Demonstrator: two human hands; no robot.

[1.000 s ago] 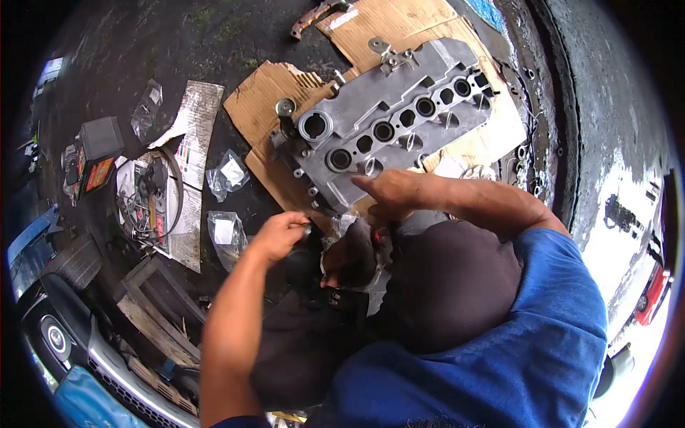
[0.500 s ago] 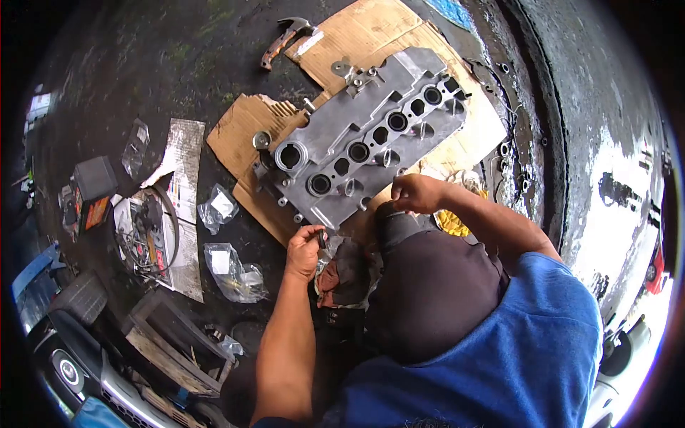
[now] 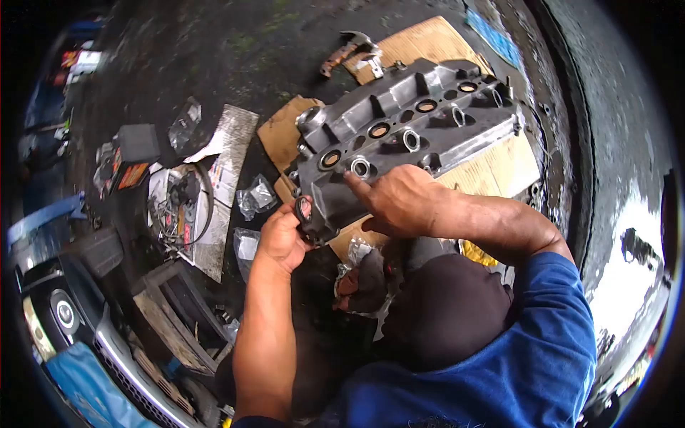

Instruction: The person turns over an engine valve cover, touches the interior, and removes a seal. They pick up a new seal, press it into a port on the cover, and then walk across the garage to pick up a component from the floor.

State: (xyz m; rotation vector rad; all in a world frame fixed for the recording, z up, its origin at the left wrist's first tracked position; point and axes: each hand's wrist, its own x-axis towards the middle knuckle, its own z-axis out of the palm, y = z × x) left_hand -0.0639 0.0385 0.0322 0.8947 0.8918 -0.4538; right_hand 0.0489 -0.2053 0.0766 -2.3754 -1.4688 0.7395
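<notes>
A grey metal engine cover [image 3: 399,107] is tilted up, with a row of round holes with dark rings along it and raised tubes beside them. At its lower left corner, my left hand [image 3: 284,232] is closed on the edge, by a dark round opening. My right hand [image 3: 403,200] is over the near side, its index finger stretched out to the cover beside a raised tube [image 3: 360,167], its thumb apart below. I see nothing held in it; its other fingers are partly hidden.
Cardboard [image 3: 499,167] lies under the cover. Beyond it is a hammer [image 3: 346,53]. To the left are plastic bags [image 3: 255,197], a dark box [image 3: 137,146] and a belt on a printed sheet [image 3: 225,185]. Crumpled cloth [image 3: 367,282] lies near my knees.
The cover has been tipped up from lying flat, so its raised tubes show more. My right hand has moved left over it from the near edge. My left hand now grips its corner.
</notes>
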